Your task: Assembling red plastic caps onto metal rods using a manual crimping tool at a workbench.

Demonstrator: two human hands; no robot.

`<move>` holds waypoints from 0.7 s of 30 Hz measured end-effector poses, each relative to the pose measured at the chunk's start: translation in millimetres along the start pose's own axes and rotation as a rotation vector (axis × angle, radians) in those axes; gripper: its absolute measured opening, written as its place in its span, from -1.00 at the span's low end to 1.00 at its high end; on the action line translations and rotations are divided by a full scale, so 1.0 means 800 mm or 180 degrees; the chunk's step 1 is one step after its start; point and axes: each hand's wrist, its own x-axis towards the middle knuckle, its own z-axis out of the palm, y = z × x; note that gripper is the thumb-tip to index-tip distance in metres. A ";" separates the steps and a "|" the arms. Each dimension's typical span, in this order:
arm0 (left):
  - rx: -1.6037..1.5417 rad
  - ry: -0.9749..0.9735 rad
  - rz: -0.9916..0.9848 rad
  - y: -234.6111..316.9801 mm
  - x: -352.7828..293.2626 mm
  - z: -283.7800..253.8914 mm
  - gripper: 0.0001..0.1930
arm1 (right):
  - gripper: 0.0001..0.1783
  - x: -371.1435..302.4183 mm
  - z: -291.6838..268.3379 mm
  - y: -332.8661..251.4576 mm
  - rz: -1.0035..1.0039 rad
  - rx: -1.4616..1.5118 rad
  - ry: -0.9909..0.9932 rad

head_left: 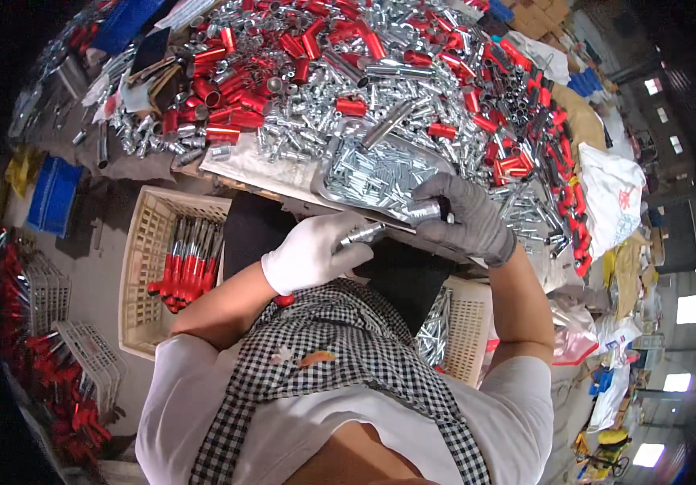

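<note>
I've got the left white-gloved hand (316,252) closed on a short silver metal fitting (362,234), frame centre. Right grey-gloved hand (471,222) pinches a thicker shiny silver metal cylinder (423,212), right of centre, by the lower rim of a rectangular metal tray (323,176). I'd pinch lightly, fingertips off the ends, cylinder clear of the rim.

Blue bin (52,196) at left; bright windows (689,309) at right
Yellow bag (20,171) just beside the bin; white sack (611,200) with red marking; brown cardboard boxes (542,16) toward the upper right.
</note>
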 end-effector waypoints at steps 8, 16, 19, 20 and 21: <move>0.0103 -0.0530 -0.0079 -0.019 -0.018 0.001 -0.65 | -0.48 0.022 0.075 -0.034 -0.1097 -0.0960 -0.0847; 0.0582 -0.0332 -0.0082 -0.026 -0.025 0.003 -0.68 | -0.33 0.044 0.079 -0.037 0.0213 -0.1442 -0.1490; 0.0499 -0.0385 -0.0373 -0.018 -0.026 -0.004 -0.69 | -0.26 0.036 0.071 -0.058 0.0148 -0.1853 -0.0974; 0.0411 -0.0395 -0.0425 -0.013 -0.026 -0.007 -0.69 | -0.17 0.031 0.065 -0.062 -0.0153 -0.2000 -0.0338; 0.0325 -0.0398 -0.0484 -0.012 -0.025 -0.009 -0.69 | -0.09 0.031 0.054 -0.047 -0.1008 -0.1197 0.0056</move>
